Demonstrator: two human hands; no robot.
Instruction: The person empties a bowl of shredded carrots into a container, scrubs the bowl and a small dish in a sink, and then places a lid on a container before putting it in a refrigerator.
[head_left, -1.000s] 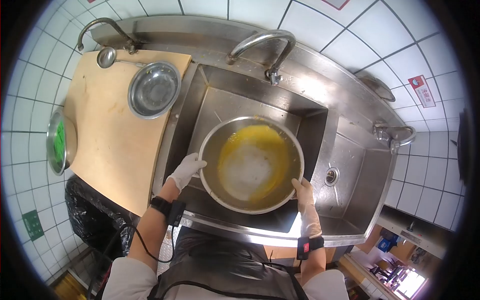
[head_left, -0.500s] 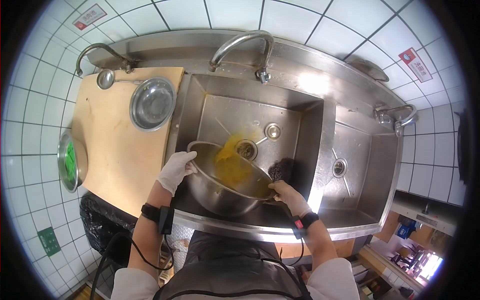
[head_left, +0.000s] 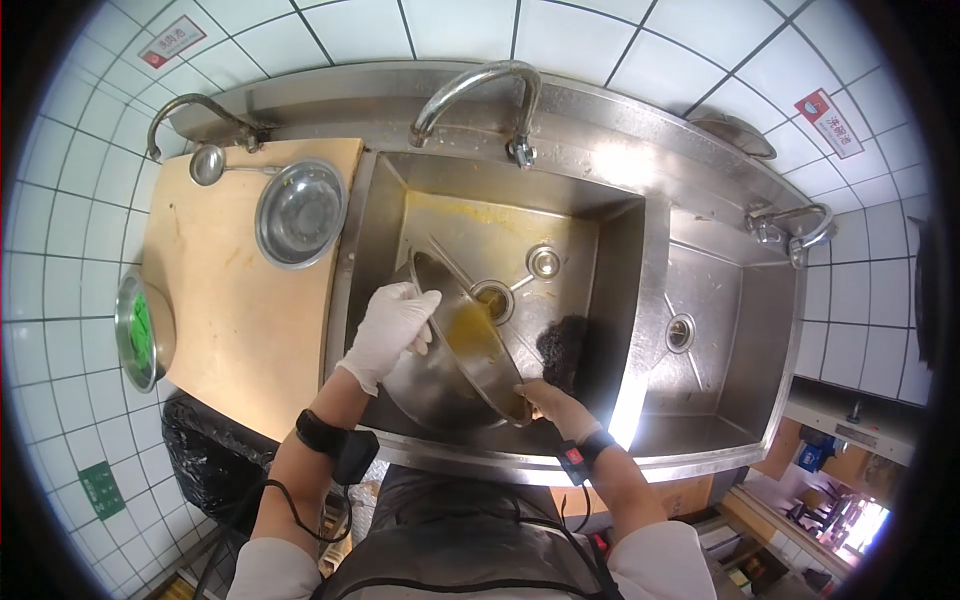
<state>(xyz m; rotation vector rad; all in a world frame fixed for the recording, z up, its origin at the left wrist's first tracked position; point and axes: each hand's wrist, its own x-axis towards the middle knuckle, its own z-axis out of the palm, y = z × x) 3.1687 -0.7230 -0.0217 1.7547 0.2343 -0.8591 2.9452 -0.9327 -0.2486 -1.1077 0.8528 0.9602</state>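
A large metal basin (head_left: 425, 375) is tipped steeply inside the left sink, its mouth facing the drain (head_left: 491, 301). A little yellow liquid (head_left: 473, 330) shows inside it, and yellow traces mark the sink floor. My left hand (head_left: 393, 328), in a white glove, grips the basin's upper left rim. Gloved too, my right hand (head_left: 556, 405) is closed on the rim's lower right. Just beyond my right hand lies a dark scouring pad (head_left: 562, 350) on the sink floor.
To the left, a wooden board (head_left: 215, 255) bears a metal bowl (head_left: 301, 214) and a ladle (head_left: 207, 165). A bowl with green contents (head_left: 140, 330) stands at the far left. A faucet (head_left: 480, 95) arches over the sink; a second sink (head_left: 700, 330) adjoins on the right.
The basin has tilted further, its left rim rising with my left hand. Most of the yellow liquid has left it, and yellow residue has spread over the sink floor.
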